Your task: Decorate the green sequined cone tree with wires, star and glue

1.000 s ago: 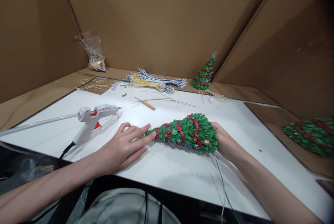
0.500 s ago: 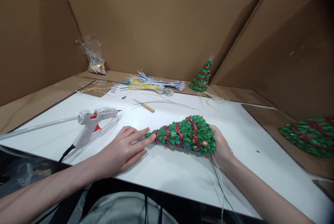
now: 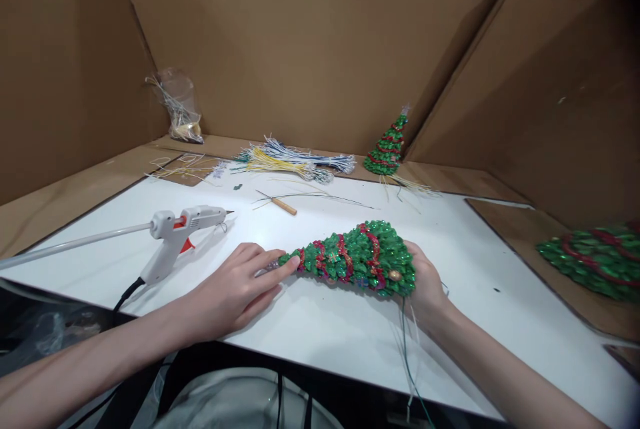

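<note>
A green sequinned Christmas tree cone (image 3: 357,257) with red garland lies on its side on the white table top (image 3: 320,322), tip pointing left. My left hand (image 3: 235,292) rests flat beside the tip, fingers stretched out and touching the tip's silvery end. My right hand (image 3: 425,279) cups the wide base of the cone from behind; most of its fingers are hidden by the tree. Thin wires (image 3: 413,356) trail from the base toward me.
A white hot glue gun (image 3: 180,232) with a glue stick and black cord lies at left. Bundles of yellow and white wires (image 3: 295,159), a wooden-handled tool (image 3: 284,204), a plastic bag (image 3: 180,106) and an upright small tree (image 3: 387,146) sit at the back. Another green tree (image 3: 595,259) lies at right. Cardboard walls surround the table.
The view shifted slightly downward. My hands and the lying tree have stayed almost in place; the trailing wires hang a little differently.
</note>
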A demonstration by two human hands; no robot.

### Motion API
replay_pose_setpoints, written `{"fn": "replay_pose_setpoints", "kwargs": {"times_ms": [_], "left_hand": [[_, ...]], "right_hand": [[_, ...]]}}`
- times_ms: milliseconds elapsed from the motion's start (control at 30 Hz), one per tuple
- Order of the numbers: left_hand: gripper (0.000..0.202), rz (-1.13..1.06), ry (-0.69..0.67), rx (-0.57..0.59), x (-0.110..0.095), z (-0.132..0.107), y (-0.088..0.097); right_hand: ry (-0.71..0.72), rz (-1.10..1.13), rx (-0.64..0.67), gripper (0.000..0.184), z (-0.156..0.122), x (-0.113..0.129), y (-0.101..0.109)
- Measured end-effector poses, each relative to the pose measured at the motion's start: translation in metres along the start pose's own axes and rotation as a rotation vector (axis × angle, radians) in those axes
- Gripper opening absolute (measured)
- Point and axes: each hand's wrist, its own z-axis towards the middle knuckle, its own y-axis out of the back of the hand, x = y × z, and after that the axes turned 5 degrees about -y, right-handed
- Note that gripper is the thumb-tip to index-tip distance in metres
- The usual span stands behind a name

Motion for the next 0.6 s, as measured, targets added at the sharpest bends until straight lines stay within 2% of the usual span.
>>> {"fn": "replay_pose_setpoints", "kwargs": {"times_ms": [367,600], "left_hand": [[0.044,-0.009,0.005,-0.022,0.0,0.002,-0.001],[0.042,-0.037,0.022,-0.065,0.004,-0.002,-0.006]], "right_hand": [[0.056,-0.02,0.012,0.007,0.0,0.001,-0.002],[0.114,-0.223,0.172,0.005,0.013,0.011,0.011]]}}
